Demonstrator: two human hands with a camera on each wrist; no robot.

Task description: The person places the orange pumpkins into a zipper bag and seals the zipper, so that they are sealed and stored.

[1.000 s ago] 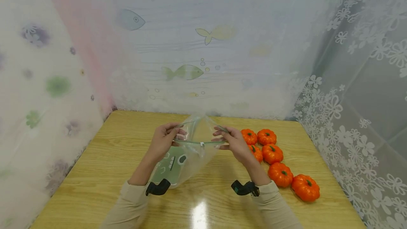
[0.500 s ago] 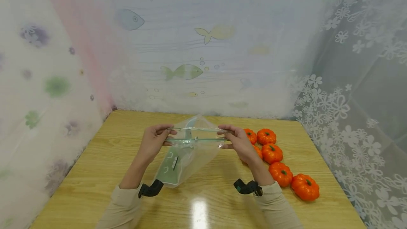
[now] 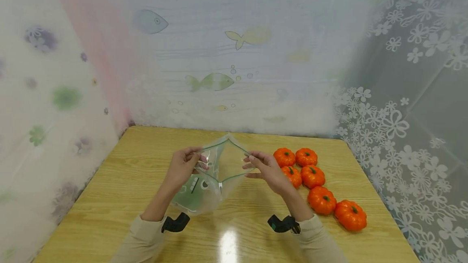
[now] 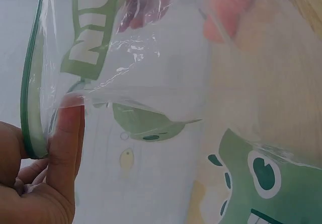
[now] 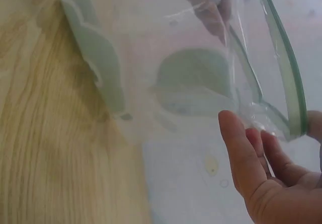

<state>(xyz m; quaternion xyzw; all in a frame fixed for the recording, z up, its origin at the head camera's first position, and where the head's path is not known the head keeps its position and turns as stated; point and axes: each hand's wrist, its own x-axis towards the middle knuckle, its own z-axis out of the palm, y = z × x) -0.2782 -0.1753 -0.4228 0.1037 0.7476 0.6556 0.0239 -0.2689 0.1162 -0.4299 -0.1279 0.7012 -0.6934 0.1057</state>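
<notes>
A clear plastic zipper bag (image 3: 204, 202) with a green cartoon-face print is held above the table, its mouth spread into a diamond. A green zip strip (image 3: 237, 177) edges the mouth, with a white slider (image 3: 220, 186) at the near corner. My left hand (image 3: 184, 168) pinches the left corner of the mouth; in the left wrist view its thumb and fingers grip the strip's end. My right hand (image 3: 268, 170) pinches the right corner, its other fingers extended along the film. No contents show inside the bag.
Several small orange pumpkins (image 3: 313, 176) with green stems stand to the right, the closest (image 3: 350, 215) near the right front. The wooden table (image 3: 128, 182) ends at printed curtains (image 3: 234, 104) at the back and sides. A black camera sits on each wrist.
The bag's mouth was partly open, then pulled nearly flat with the hands farther apart. Now the hands are closer together and the mouth gapes wide. The pumpkins have not moved.
</notes>
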